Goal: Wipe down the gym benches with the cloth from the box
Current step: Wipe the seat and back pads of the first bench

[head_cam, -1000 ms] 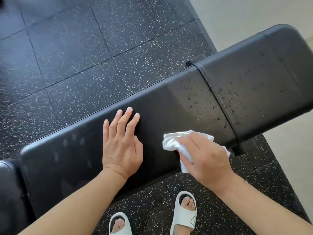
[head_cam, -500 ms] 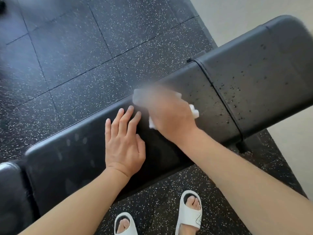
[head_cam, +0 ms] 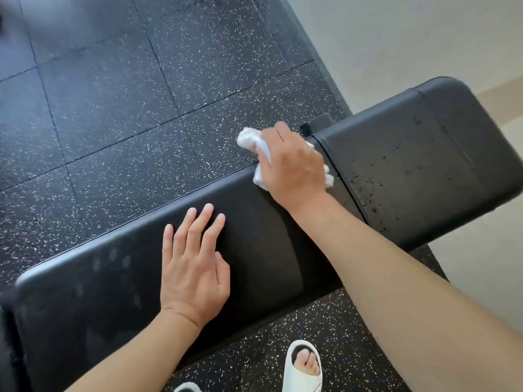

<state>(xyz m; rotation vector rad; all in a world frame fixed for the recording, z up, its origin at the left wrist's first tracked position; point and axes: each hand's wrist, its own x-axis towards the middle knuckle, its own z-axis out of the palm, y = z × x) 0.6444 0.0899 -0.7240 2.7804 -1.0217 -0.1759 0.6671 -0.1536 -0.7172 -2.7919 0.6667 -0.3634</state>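
A long black padded gym bench [head_cam: 113, 281] runs from lower left to upper right. My right hand [head_cam: 291, 165] grips a crumpled white cloth [head_cam: 249, 140] and presses it on the bench's far edge, just left of the gap between the two pads. My left hand [head_cam: 195, 264] lies flat on the long pad with fingers straight and spread. The shorter pad [head_cam: 424, 165] on the right carries many small water droplets near the gap. The box is not in view.
Black speckled rubber floor tiles [head_cam: 113, 108] surround the bench. A pale smooth floor [head_cam: 396, 38] begins at the upper right. My feet in white slides [head_cam: 302, 369] stand close to the bench's near side.
My right hand swept the cloth from the bench's near edge across to its far edge and then right toward the pad gap. My left hand stayed flat in place.
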